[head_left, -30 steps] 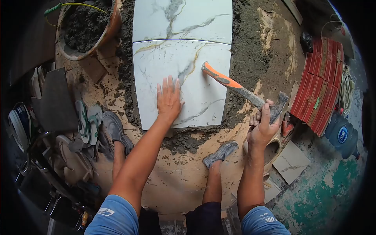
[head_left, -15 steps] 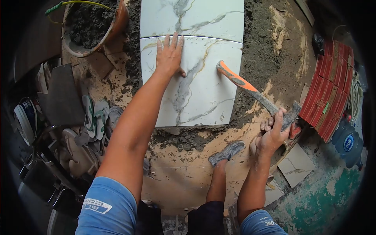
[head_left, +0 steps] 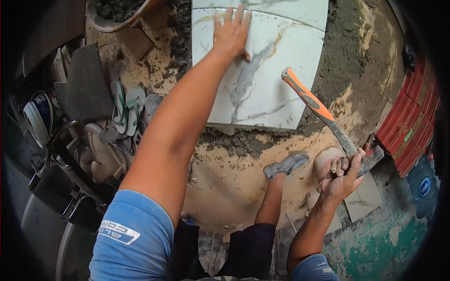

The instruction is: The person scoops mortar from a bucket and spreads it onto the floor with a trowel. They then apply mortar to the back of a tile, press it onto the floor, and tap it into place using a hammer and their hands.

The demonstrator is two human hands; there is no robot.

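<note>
My left hand (head_left: 231, 33) lies flat with fingers spread on a white marbled tile (head_left: 267, 89), near the seam with a second tile (head_left: 300, 10) beyond it. My right hand (head_left: 341, 176) is closed round a hammer (head_left: 311, 100) close to its head. The orange and grey handle points up and left, its end above the tile's right part. Wet grey mortar (head_left: 243, 141) shows along the near edge of the tile.
A bucket of mortar (head_left: 105, 25) stands at the upper left, with sandals (head_left: 126, 110) and a dark board (head_left: 82, 86) below it. At right are red boxes (head_left: 412, 119), a blue water bottle (head_left: 423, 187) and a loose tile (head_left: 363, 199). My foot (head_left: 287, 165) rests near the mortar.
The view has shifted, so the tiles and hands appear further right. My left hand remains flat on the tile, and my right hand still holds the hammer by its head end.
</note>
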